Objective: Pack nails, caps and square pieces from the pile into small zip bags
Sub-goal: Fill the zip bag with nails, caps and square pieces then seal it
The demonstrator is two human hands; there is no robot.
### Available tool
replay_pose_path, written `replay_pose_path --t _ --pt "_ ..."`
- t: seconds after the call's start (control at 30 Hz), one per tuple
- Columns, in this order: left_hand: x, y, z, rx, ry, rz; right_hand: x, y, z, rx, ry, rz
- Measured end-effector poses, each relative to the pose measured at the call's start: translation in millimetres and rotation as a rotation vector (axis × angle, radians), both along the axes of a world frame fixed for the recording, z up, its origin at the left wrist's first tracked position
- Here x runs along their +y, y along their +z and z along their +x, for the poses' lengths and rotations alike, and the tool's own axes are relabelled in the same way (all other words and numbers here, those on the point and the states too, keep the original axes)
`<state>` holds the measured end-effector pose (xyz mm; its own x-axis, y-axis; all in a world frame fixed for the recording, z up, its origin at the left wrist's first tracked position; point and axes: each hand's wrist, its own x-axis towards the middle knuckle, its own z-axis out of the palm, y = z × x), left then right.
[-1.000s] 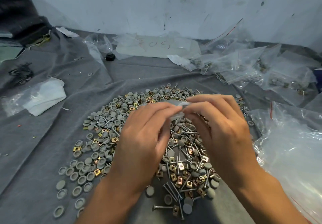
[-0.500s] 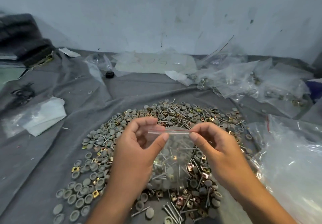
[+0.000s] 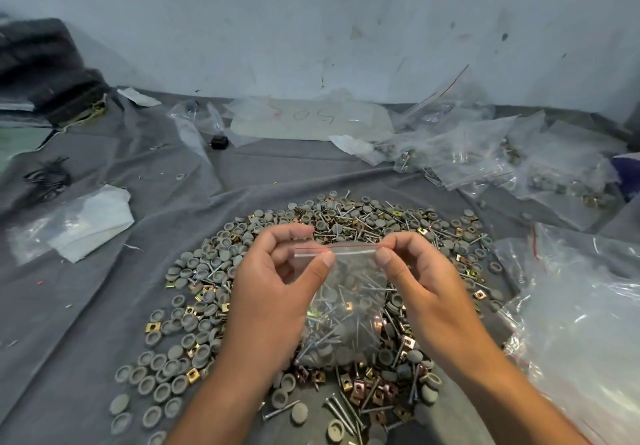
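Fingers (image 3: 323,260) pinching zip bag (image 3: 346,301) top, above pile (image 3: 214,306)

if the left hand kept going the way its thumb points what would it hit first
The left hand pinches the zip bag's top; its thumb aims right along the seal, so it would probably meet the right hand's thumb first. Depth is unclear.

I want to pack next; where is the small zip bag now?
Head view, centre: the small zip bag hangs above the pile, pinched at its top by left hand and right hand.
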<state>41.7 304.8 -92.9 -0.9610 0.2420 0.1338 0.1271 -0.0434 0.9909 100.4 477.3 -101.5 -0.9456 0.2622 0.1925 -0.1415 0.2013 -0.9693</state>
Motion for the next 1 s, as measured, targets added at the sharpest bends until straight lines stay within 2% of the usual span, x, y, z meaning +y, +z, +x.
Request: replay_pose_path --t 0.2,0.63,0.83,1.0 --pt "-1 3 -2 -0.014 -0.019 0.001 -2 -1 -6 -0.025 0.057 -0.092" --pt "-4 4 1 -0.026 -0.051 0.023 -13 -5 -7 0.060 0.085 -0.115" --pt "-2 3 2 -0.022 -0.036 0.027 -14 -4 -7 0.109 -0.017 -0.162" --pt "-1 -2 -7 -0.058 0.065 0.056 -8 -6 -10 0.037 -0.083 -0.194"
